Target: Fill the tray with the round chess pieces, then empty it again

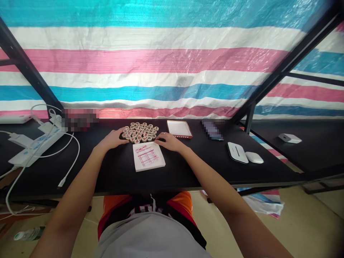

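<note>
A cluster of round wooden Chinese chess pieces (pixel 139 132), marked with red and dark characters, lies on the black table. My left hand (pixel 115 139) is at the left edge of the cluster, thumb and fingers apart around its side. On the right, my right hand (pixel 170 141) rests with fingers stretched toward the near right pieces, close to the back corner of a flat white square box (pixel 137 163). Red grid lines are printed on the top of that box. Neither hand appears to grip anything; some fingertips are hidden.
Behind my right hand lies an open shallow tray (pixel 178 127) with a reddish rim. Farther right are a phone (pixel 212 129), a white flat device (pixel 237 152) and a white mouse (pixel 254 157). A power strip (pixel 40 143) with white cables occupies the left. Striped sheeting (pixel 161 61) hangs behind.
</note>
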`<state>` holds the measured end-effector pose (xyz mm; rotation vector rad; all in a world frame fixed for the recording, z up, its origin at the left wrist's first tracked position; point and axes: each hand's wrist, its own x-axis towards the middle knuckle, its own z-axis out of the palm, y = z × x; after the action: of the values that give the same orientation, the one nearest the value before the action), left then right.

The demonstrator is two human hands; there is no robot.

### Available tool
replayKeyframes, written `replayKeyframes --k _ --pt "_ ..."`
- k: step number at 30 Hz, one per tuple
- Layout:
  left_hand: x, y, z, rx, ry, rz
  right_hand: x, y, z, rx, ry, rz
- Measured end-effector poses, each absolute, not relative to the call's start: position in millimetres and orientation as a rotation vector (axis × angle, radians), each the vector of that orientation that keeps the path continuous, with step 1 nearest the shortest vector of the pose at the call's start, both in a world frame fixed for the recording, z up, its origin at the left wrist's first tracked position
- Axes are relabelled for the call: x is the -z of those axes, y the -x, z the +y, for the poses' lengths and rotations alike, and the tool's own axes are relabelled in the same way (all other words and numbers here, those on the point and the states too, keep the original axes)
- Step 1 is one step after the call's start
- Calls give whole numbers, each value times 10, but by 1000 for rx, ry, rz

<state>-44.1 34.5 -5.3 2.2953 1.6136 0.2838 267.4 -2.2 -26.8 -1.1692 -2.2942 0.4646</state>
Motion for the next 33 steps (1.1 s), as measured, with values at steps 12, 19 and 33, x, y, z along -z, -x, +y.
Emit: replayKeyframes --k 12,19,33 --pt "24 366 299 -261 -2311 1642 309 -2642 9 -407 1222 -2276" --pt "30 382 313 -265 -2306 1627 310 -2634 3 -399 1227 -2259" --pt "47 489 400 -314 -2284 1625 324 -2637 10 -372 1222 -2261"
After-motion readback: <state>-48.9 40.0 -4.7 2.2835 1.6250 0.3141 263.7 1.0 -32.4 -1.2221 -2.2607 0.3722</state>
